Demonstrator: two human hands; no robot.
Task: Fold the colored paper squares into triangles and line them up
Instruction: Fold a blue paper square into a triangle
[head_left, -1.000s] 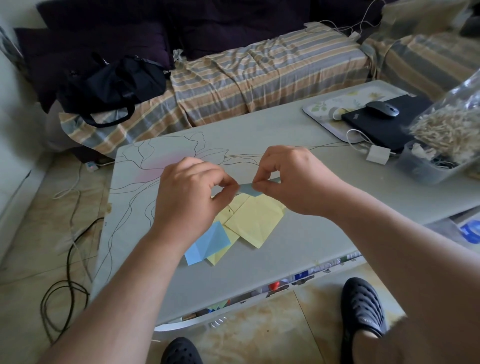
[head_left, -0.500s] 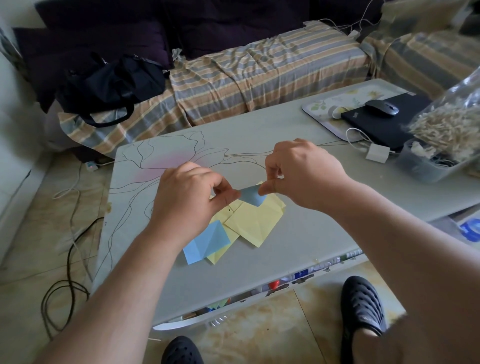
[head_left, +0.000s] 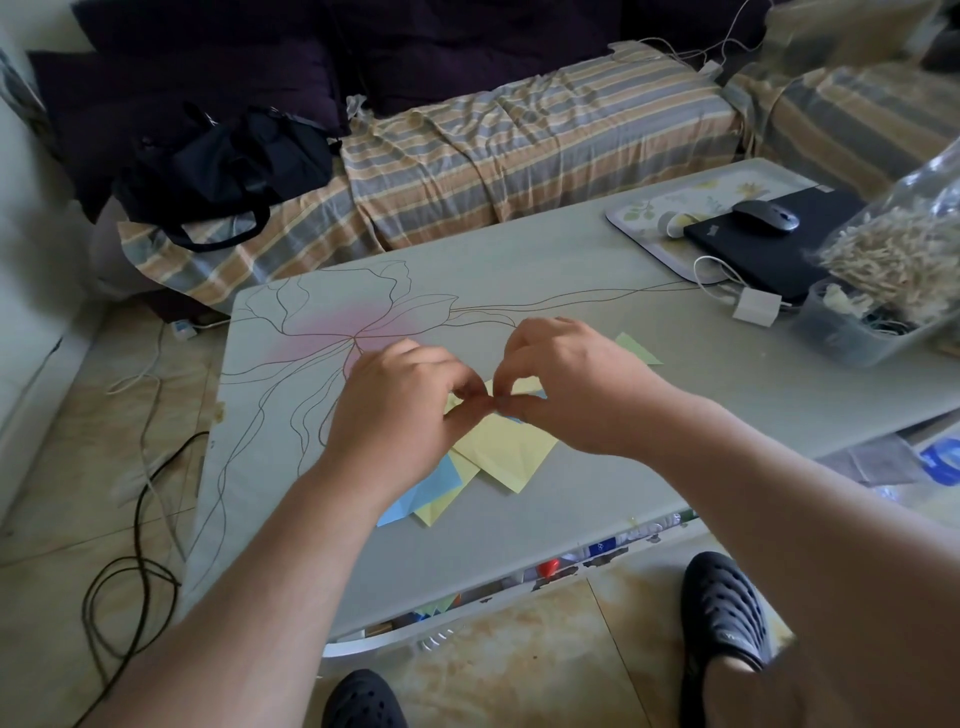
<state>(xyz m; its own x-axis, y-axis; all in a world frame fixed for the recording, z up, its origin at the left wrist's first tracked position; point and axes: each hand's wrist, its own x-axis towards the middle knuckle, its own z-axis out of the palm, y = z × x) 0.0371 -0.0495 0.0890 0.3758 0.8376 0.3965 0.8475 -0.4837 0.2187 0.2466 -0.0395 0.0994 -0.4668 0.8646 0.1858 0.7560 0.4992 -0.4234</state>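
While yellow paper squares (head_left: 501, 447) lie piled on the desk (head_left: 597, 312), the left hand (head_left: 400, 415) and right hand (head_left: 566, 384) meet fingertip to fingertip, pinching a small blue paper (head_left: 511, 417) just above them.

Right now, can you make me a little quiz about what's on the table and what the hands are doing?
1. True or false: the computer mouse sits on the dark laptop.
2. Which colour is the paper peeking out under the left hand? A red, B blue, C black.
3. Fill in: the left hand and right hand meet fingertip to fingertip above a pile of mostly ______ paper squares.

Key: 1 true. 2 B. 3 yellow.
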